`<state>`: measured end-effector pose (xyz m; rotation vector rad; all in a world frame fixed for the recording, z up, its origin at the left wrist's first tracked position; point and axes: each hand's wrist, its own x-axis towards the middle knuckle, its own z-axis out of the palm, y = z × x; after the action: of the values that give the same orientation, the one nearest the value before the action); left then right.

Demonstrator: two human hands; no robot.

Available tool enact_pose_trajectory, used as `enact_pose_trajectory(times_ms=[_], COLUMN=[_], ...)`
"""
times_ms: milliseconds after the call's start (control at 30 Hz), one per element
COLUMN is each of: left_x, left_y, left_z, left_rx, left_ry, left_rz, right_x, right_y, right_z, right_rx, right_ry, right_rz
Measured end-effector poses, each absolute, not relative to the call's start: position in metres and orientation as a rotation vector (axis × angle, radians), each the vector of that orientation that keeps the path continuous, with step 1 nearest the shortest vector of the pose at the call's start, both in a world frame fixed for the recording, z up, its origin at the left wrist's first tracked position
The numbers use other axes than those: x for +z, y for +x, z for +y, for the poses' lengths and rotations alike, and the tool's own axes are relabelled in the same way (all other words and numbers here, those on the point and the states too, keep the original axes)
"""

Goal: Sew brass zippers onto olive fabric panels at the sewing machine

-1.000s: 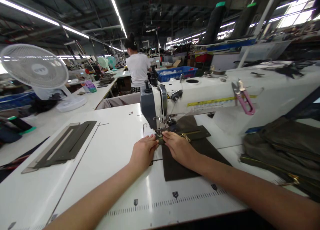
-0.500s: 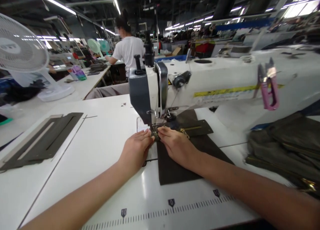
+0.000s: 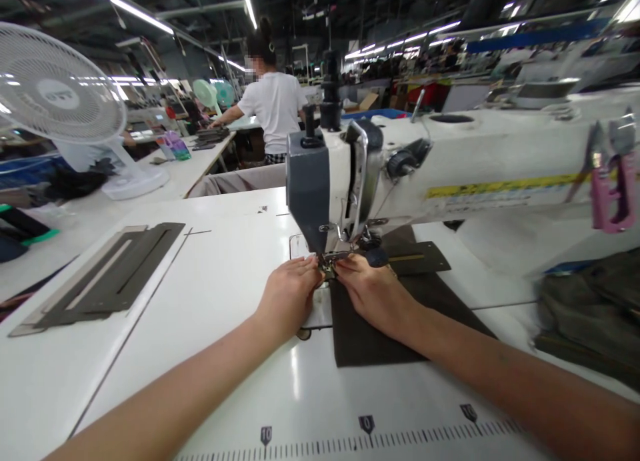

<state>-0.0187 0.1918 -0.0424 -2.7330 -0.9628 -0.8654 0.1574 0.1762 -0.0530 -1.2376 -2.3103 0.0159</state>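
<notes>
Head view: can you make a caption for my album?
Right hand on dark fabric, left hand close by, at a sewing machine.

Ref = machine head (image 3: pixel 307 181). Left of it: bare tabletop (image 3: pixel 235 247) as far as the flat fabric stack (image 3: pixel 120 267), good lane in over the top; left forearm cuts across its near side. Front of head: open wedge between forearms, over the printed ruler (image 3: pixel 320 444). Right at the head's foot: tight, left hand (image 3: pixel 290 294) and right hand (image 3: pixel 375 291) crowd both sides. Right of head: machine arm (image 3: pixel 480 161) blocks from above, snips (image 3: pixel 613 201) on its face, fabric pile (image 3: pixel 595 307) farther right.
</notes>
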Motion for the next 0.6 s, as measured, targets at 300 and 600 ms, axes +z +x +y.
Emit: enact_pose_trajectory(times_ms=[300, 600], left_x=[-0.0414, -0.0415], left_y=[-0.0197, -0.0204], left_z=[0.1901, 0.1883], left_rx=[-0.915, -0.978], left_ry=[-2.723, -2.697], left_rz=[-0.952, -1.001], right_x=[-0.0509, -0.0479], right_y=[0.1554, 0.1492], right_z=[0.1752, 0.1735], right_rx=[0.069, 0.061], right_ry=[-1.2, -1.21], right_rz=[-2.264, -2.227])
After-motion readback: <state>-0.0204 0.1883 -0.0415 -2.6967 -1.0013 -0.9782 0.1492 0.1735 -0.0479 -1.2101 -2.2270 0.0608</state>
